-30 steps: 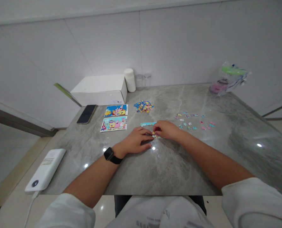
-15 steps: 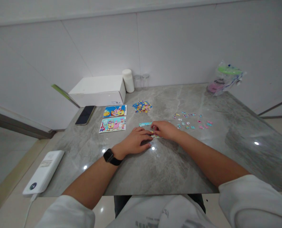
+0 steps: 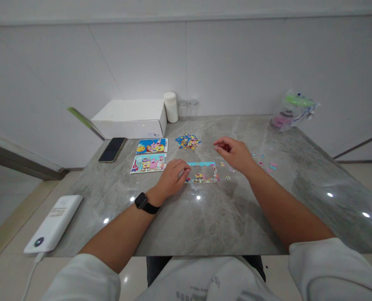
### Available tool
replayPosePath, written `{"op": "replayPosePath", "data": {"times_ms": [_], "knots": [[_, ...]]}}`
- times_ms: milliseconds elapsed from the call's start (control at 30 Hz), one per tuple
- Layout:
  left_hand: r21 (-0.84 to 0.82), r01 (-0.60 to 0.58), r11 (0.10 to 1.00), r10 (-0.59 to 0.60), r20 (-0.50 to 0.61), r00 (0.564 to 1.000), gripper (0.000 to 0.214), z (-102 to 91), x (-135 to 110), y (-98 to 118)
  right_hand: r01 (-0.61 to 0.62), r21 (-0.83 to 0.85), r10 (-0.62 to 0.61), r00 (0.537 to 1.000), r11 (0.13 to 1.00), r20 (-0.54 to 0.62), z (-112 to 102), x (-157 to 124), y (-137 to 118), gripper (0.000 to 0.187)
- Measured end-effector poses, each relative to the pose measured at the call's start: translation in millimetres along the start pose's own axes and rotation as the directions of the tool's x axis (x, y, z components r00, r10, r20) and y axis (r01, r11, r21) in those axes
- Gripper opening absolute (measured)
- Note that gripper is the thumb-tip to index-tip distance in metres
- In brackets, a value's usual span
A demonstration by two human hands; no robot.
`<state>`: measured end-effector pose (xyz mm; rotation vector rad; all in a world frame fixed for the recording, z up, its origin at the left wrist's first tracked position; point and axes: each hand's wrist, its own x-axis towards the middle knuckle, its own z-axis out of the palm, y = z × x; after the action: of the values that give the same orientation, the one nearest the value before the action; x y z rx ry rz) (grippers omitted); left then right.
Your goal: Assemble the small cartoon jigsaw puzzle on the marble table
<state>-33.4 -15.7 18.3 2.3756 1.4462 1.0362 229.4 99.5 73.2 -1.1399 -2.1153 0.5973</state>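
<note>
A small, partly built jigsaw puzzle (image 3: pixel 202 172) with a blue top edge lies on the grey marble table (image 3: pixel 205 217). My left hand (image 3: pixel 171 177), a black watch on its wrist, rests flat beside the puzzle's left edge with fingers touching it. My right hand (image 3: pixel 234 152) hovers above the table behind and to the right of the puzzle, fingers loosely curled, with nothing visible in them. A heap of loose pieces (image 3: pixel 188 141) lies behind the puzzle. Scattered pieces (image 3: pixel 264 162) lie to the right of my right hand.
Two picture cards (image 3: pixel 150 154) lie left of the puzzle, a black phone (image 3: pixel 112 149) further left. A white box (image 3: pixel 129 118), a white canister (image 3: pixel 171 107) and two glass jars (image 3: pixel 188 108) stand at the back. A plastic bag (image 3: pixel 292 110) sits back right; a white power bank (image 3: pixel 52 223) front left.
My right hand has lifted off the puzzle and moved back and to the right, uncovering the puzzle. My left hand slid a little left to the puzzle's edge.
</note>
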Motion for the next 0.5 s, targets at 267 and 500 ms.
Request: {"op": "replayPosePath", "data": {"times_ms": [267, 500], "knots": [[0.016, 0.199, 0.980, -0.199, -0.029, 0.980, 0.039, 3.7, 4.0, -32.8, -0.050, 0.097, 0.078, 0.947, 0.994, -0.312, -52.8, 4.2, 7.0, 0.037], [-0.019, 0.267, 0.964, -0.267, -0.024, 0.963, 0.038, 2.1, 2.5, -32.6, -0.144, 0.082, 0.163, 0.932, 0.986, -0.325, -79.5, -15.3, 48.6, 0.037]]}}
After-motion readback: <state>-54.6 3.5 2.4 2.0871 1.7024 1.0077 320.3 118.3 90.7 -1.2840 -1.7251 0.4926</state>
